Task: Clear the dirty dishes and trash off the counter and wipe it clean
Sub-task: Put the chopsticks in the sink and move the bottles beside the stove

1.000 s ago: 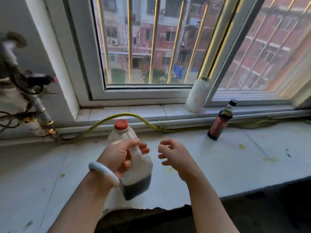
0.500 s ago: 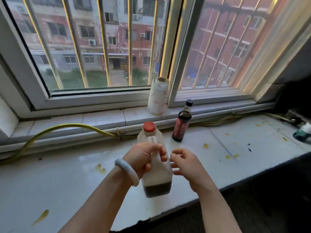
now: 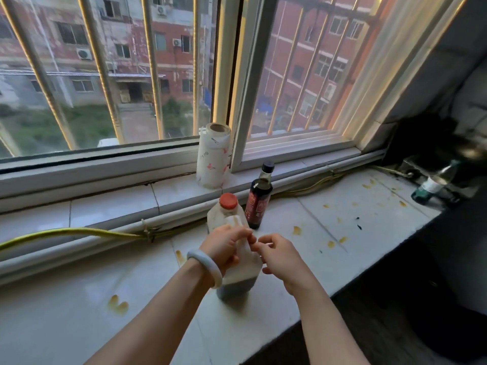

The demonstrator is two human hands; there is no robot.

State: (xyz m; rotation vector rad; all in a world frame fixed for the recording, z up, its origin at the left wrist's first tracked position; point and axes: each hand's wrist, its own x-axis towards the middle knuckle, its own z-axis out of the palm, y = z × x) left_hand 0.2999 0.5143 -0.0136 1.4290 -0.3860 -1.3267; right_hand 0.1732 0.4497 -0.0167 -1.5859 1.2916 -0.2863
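Gripping jug (image 3: pixel 238 270) handle mid-frame, left hand (image 3: pixel 226 245) curled tight; right hand (image 3: pixel 282 256) half-curled, empty. We judged jug light, stiff; handle suited.

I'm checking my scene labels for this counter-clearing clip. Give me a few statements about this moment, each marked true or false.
1. The left hand grips the jug by its handle. True.
2. The jug has no cap. False: a red cap sits on it.
3. The jug is full. False: dark liquid fills only its bottom.
4. The dark bottle stands upright beyond the jug. True.
5. The counter bears yellowish stains. True.
6. The paper roll lies flat on the counter. False: it stands upright on the window sill.
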